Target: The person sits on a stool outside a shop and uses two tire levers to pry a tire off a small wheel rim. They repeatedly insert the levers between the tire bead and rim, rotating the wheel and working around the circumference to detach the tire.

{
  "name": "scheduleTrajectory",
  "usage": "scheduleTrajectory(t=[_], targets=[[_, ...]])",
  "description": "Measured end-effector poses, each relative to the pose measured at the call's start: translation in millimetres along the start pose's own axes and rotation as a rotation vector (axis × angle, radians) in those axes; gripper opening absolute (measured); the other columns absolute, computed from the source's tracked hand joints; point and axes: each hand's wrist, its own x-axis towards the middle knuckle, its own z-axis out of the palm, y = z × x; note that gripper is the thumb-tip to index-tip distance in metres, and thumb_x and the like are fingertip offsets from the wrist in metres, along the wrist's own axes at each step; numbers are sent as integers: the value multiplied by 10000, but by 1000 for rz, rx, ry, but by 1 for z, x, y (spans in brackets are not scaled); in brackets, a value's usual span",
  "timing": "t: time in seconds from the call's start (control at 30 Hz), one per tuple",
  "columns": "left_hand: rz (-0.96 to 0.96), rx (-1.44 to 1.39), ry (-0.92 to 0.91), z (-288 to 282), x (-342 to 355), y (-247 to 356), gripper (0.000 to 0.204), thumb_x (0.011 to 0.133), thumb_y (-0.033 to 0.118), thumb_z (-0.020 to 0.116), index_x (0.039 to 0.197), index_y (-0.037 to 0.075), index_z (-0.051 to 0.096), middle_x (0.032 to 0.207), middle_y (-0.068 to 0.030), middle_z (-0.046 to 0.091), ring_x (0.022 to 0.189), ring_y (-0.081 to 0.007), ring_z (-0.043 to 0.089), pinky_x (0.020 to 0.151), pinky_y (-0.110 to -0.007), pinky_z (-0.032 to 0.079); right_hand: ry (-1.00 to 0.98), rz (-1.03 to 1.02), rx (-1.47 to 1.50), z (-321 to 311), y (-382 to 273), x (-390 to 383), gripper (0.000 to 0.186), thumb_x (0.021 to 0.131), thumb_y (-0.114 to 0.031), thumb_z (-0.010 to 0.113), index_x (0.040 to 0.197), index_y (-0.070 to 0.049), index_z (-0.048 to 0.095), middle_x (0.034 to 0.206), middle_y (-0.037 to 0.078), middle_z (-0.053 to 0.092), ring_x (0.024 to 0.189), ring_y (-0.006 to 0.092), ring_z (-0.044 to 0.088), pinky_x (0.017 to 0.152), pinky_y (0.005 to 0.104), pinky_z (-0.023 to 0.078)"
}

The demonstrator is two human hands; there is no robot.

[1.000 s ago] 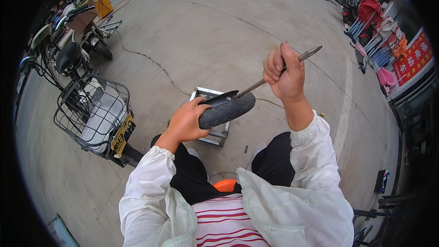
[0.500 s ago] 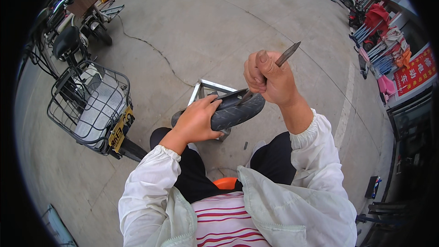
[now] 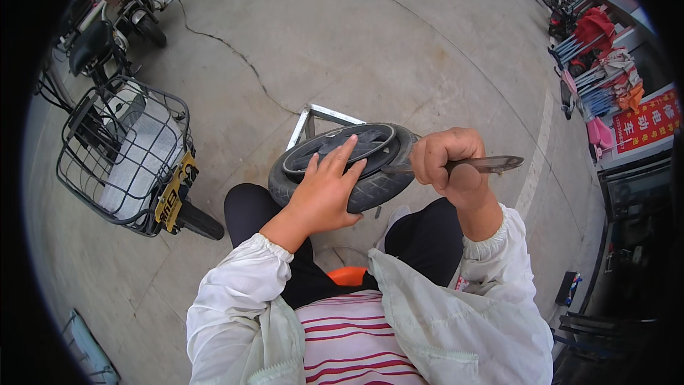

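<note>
A small wheel with a black tyre (image 3: 374, 191) lies tilted in front of me, its dark rim facing up. Across its near side rests my left hand (image 3: 324, 187), fingers spread over the tyre and rim, gripping nothing. My right hand (image 3: 450, 164) is closed in a fist around a tyre lever (image 3: 499, 165), a worn flat metal bar. One end of the lever reaches in at the right edge of the rim, against the tyre; the other points out to the right. Under the wheel a pale metal frame (image 3: 335, 114) shows in part.
To the left stands an electric bike with a wire basket (image 3: 125, 160), and another bike (image 3: 92, 46) behind it. A cable (image 3: 246, 64) runs over the concrete to the frame. Folded red umbrellas (image 3: 595, 32) and a red sign (image 3: 645, 121) line the right side.
The wheel has tipped so its rim faces up more. My right hand has come down with the lever, which now lies nearly level. My left hand's fingers have spread across the rim.
</note>
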Motion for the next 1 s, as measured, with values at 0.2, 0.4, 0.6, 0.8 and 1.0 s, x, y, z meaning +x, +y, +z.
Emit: scheduleTrajectory(t=[0.2,0.4,0.6,0.8,1.0], targets=[[-9,28,9,17,4,7,917,590,287,851,1376,24,456,1551,-210,206,1400,-365,301,1071,-611,301,94,-117,93,-14,11,-33,683,795,-680,629,553,-84,401,531,-2,422,454,109,370,431,265,245],[-9,68,-1,20,5,9,911,599,277,839,1378,20,443,1550,-199,211,1398,-362,303,1075,-613,293,237,-126,227,-31,22,-43,697,809,-701,579,544,-82,397,520,4,409,445,107,335,423,259,258],[-1,91,-5,23,5,12,924,597,282,832,1387,24,428,1550,-198,212,1397,-364,302,1083,-611,281,205,-202,133,-11,27,-47,671,822,-651,617,548,-74,408,521,0,418,449,113,371,430,259,267],[-15,90,-31,21,1,16,933,613,288,822,1403,25,402,1537,-205,239,1399,-374,299,1093,-607,271,200,-200,14,3,22,-33,667,868,-610,604,533,-74,390,496,30,418,422,121,339,417,269,280],[16,158,-46,24,-2,16,986,617,321,817,1433,25,349,1536,-183,259,1395,-378,304,1066,-642,288,1,-266,-168,32,36,-26,339,769,-85,744,568,-31,476,540,46,488,486,141,462,459,266,332]])
